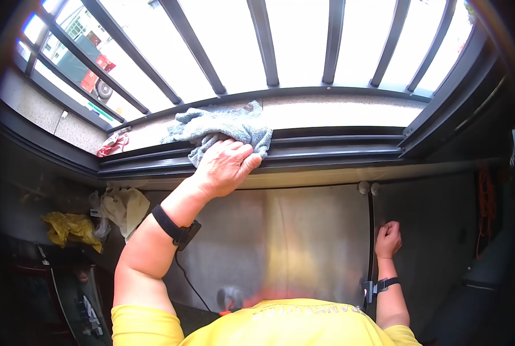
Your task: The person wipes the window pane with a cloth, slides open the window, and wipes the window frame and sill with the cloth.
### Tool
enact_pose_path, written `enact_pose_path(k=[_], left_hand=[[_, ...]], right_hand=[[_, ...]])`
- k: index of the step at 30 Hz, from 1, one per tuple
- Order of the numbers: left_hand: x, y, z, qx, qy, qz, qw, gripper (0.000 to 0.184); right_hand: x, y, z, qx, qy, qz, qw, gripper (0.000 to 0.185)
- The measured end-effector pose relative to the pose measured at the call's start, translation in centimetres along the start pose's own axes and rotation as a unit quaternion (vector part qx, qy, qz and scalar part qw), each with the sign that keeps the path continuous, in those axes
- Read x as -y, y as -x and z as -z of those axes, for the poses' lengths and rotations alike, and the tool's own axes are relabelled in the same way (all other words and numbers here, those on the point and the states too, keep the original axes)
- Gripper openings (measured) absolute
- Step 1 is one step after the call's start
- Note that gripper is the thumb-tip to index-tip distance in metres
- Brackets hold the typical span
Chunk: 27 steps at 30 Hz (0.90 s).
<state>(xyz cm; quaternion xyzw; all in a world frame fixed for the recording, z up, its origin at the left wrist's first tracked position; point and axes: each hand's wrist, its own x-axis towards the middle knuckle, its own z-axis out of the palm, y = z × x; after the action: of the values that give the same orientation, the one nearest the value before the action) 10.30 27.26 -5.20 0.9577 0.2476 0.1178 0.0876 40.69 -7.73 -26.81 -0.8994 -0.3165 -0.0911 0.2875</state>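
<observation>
A grey-blue terry cloth point(225, 124) lies bunched over the window's dark sliding track and the pale stone sill behind it. My left hand point(225, 164) grips its near edge, with the fingertips hidden in the folds and the thumb to the right. Lower on the right, my right hand point(388, 239) is curled into a loose fist with nothing visible in it. It is close to the upright dark gap between the metal panels point(321, 230); whether it touches them I cannot tell.
Dark metal bars point(263, 46) stand beyond the sill point(326, 113). A red-and-white crumpled item point(113, 143) lies at the sill's left end. Yellow point(72, 228) and cream cloths point(124, 207) are at the left. An orange cord point(486, 207) hangs on the right.
</observation>
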Motion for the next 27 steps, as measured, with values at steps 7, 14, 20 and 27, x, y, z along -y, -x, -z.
enact_pose_path(k=[7, 14, 20, 27], left_hand=[[1.3, -0.2, 2.7, 0.164, -0.143, -0.029, 0.976, 0.037], [4.4, 1.8, 4.8, 0.197, -0.107, 0.080, 0.971, 0.053], [5.8, 2.8, 3.8, 0.076, 0.008, 0.141, 0.987, 0.047], [8.3, 2.4, 6.6, -0.083, 0.356, 0.369, 0.855, 0.058]], right_hand=[[0.2, -0.1, 0.2, 0.013, -0.008, -0.023, 1.000, 0.005], [0.1, 0.0, 0.0, 0.007, -0.007, -0.012, 1.000, 0.006], [0.3, -0.2, 0.1, 0.010, -0.012, -0.021, 1.000, 0.007], [0.2, 0.0, 0.0, 0.008, -0.002, -0.020, 1.000, 0.007]])
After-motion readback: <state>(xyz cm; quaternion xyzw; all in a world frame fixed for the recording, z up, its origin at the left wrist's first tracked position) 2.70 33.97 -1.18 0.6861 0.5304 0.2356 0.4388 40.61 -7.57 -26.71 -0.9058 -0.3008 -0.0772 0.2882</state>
